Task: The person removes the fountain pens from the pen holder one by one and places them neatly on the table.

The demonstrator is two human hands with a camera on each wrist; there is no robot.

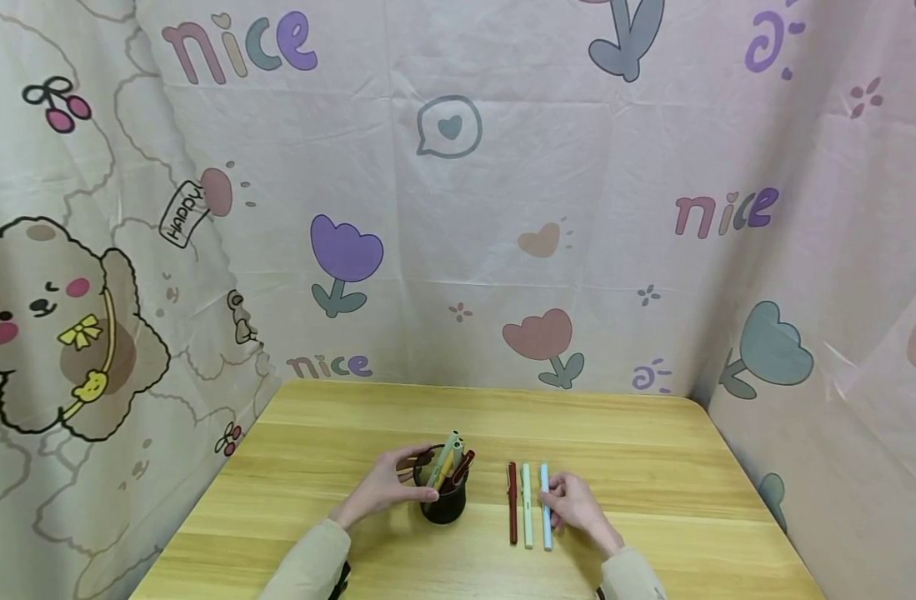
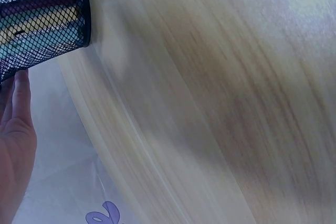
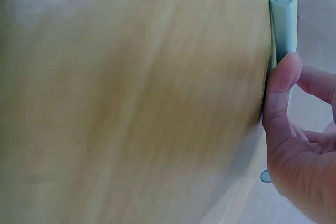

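A black mesh pen holder [image 1: 444, 507] stands on the wooden table with several pens inside, among them a green pen [image 1: 442, 463] and a dark red one [image 1: 465, 463]. My left hand [image 1: 386, 482] grips it, thumb at the near side and fingers round the far side. In the left wrist view, fingertips meet the mesh wall [image 2: 47, 38]. To the right, three pens lie side by side: dark red [image 1: 513, 512], pale green [image 1: 528, 512] and light blue [image 1: 547, 535]. My right hand [image 1: 576, 503] pinches the light blue pen between thumb and fingers.
The wooden table [image 1: 698, 533] runs back to a printed cloth [image 1: 442, 208] hanging behind it. Similar cloth hangs along the left [image 1: 165, 467] and right [image 1: 863, 333] sides.
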